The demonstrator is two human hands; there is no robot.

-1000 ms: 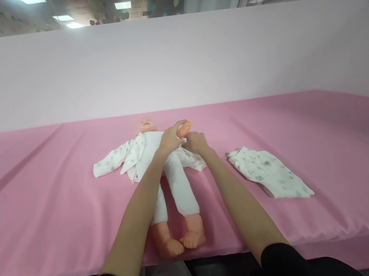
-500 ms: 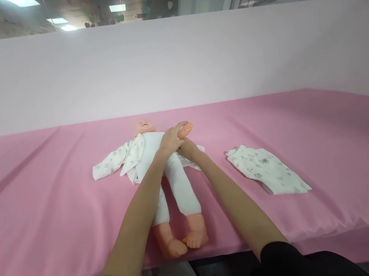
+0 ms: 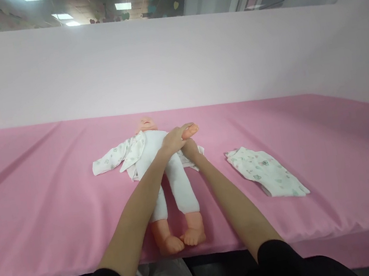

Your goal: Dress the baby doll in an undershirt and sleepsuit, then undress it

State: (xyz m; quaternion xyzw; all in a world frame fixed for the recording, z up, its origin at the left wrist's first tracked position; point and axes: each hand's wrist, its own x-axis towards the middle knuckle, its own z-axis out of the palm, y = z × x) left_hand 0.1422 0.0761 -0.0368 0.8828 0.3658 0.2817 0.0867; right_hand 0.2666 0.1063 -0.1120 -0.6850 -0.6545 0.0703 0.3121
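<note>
A baby doll [image 3: 173, 177] with a white cloth body lies on its back on the pink table [image 3: 42, 212], feet toward me. A white patterned baby top [image 3: 119, 155] is spread under it, one sleeve stretched out to the left. My left hand [image 3: 174, 138] grips the doll's raised arm just below its orange hand [image 3: 191, 131]. My right hand [image 3: 190, 148] sits right under that, closed on the top's other side beside the doll's body; its fingers are partly hidden.
Folded patterned baby trousers [image 3: 267, 170] lie on the pink cloth to the right of the doll. A pale pink partition wall [image 3: 172, 60] runs along the table's far edge. The table's front edge is close to my body.
My right hand has drawn in from beside the doll's arm to under my left hand. The doll's arm has been lifted slightly to the right.
</note>
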